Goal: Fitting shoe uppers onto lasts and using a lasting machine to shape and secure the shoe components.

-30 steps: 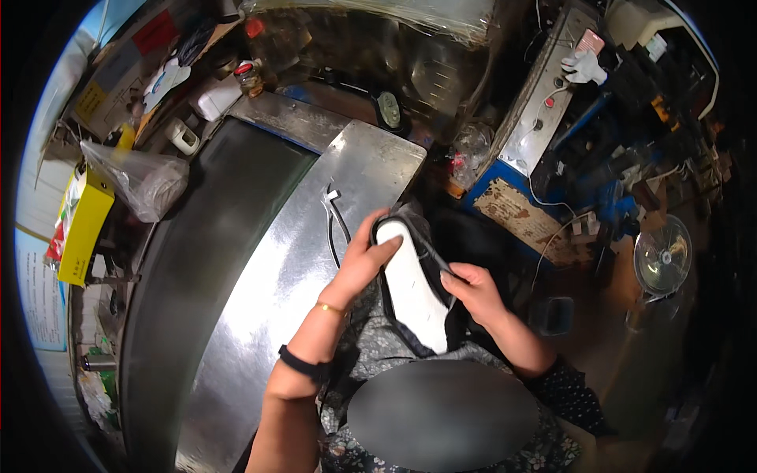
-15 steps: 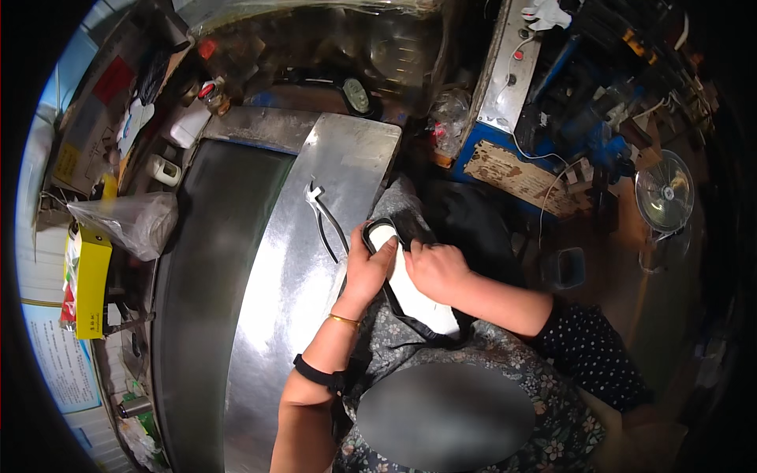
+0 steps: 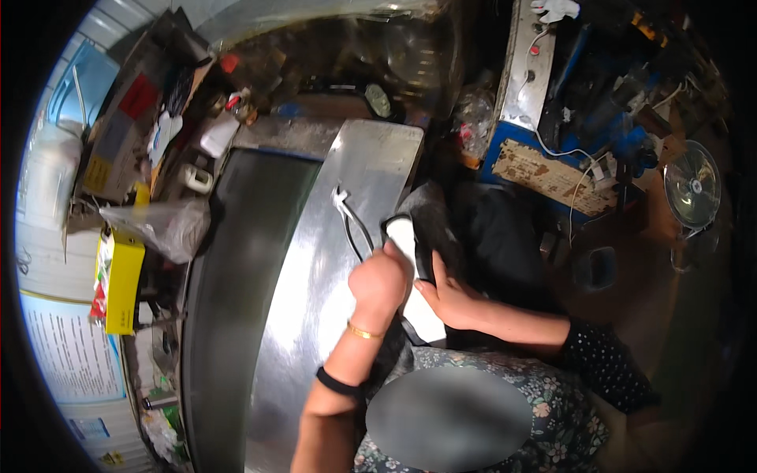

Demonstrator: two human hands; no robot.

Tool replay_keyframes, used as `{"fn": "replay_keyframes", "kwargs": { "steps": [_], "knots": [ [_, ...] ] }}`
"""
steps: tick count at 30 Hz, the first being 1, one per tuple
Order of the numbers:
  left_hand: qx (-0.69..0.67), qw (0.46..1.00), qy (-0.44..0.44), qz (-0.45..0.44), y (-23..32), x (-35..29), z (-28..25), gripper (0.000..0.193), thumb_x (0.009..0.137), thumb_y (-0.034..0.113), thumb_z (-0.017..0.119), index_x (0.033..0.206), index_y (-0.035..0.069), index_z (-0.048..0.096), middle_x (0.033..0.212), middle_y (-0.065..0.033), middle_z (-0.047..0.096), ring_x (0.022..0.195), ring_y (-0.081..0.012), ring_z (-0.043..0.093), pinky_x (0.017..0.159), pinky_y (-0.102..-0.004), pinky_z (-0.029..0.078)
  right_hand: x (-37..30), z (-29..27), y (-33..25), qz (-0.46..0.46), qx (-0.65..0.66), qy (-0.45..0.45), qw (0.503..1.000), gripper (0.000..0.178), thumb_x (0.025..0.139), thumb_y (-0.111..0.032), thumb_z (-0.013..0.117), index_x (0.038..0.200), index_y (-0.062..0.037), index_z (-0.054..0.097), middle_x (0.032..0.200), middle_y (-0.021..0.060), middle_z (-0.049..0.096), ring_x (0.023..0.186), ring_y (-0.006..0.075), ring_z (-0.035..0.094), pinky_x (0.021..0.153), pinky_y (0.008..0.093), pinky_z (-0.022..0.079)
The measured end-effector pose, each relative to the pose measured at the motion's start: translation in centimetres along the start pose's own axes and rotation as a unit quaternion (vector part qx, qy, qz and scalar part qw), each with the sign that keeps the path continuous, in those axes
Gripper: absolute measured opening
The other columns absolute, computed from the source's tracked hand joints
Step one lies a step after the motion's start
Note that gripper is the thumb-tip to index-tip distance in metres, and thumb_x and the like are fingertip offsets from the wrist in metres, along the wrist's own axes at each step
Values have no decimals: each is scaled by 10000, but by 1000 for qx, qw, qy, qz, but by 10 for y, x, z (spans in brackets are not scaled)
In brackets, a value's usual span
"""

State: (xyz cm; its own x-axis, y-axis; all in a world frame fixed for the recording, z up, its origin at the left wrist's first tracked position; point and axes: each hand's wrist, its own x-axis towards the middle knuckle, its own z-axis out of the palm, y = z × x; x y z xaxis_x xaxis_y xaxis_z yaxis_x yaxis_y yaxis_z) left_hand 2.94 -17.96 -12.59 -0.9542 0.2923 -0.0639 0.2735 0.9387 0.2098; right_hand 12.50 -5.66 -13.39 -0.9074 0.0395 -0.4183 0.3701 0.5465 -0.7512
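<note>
On my lap lies a shoe upper of black material around a long white sole board, bottom side up. My left hand is closed in a fist-like grip at its left edge near the far end; what the fingertips pinch is hidden, though the edge lies right there. My right hand grips the other side, its thumb over the white board and its fingers along the black side. Beyond my left hand, a pair of pincers with dark handles rests on the shiny metal tabletop.
Left of the metal top runs a dark conveyor belt. Past it stand a yellow box and a clear plastic bag. A blue-framed machine is at the far right, with a fan beyond.
My left hand has turned over into a fist at the shoe's edge. My right hand has shifted nearer and wraps the side. The whole view has swung, moving the surroundings rightward.
</note>
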Motion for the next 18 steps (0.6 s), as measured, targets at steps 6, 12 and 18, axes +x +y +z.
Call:
{"fn": "replay_keyframes", "kwargs": {
  "steps": [6, 12, 18],
  "knots": [
    [-74, 992, -84, 61, -26, 23, -21, 449, 1011, 375, 454, 897, -15, 644, 783, -211, 686, 765, -375, 679, 654, -428, 524, 8, 5, 4, -4, 102, 0, 995, 808, 1006, -471, 400, 1494, 106, 113, 1414, 389, 378, 1323, 491, 399, 1106, 449, 333],
    [-276, 951, -139, -18, -17, -81, -32, 652, 879, 442, 692, 1250, -78, 561, 909, -207, 685, 839, -301, 679, 756, -375, 527, 5, 24, 43, -48, 195, 52, 978, 785, 1013, -453, 420, 1502, 89, 131, 1495, 372, 268, 1427, 450, 258, 1165, 426, 234],
    [-235, 971, -27, 36, -16, -107, -22, 516, 885, 310, 675, 1210, -81, 586, 831, -254, 660, 693, -378, 655, 641, -418, 526, 3, 18, 44, -93, 178, 47, 978, 786, 1018, -464, 409, 1508, 81, 124, 1518, 341, 250, 1442, 412, 245, 1173, 412, 216]
  ]
}}
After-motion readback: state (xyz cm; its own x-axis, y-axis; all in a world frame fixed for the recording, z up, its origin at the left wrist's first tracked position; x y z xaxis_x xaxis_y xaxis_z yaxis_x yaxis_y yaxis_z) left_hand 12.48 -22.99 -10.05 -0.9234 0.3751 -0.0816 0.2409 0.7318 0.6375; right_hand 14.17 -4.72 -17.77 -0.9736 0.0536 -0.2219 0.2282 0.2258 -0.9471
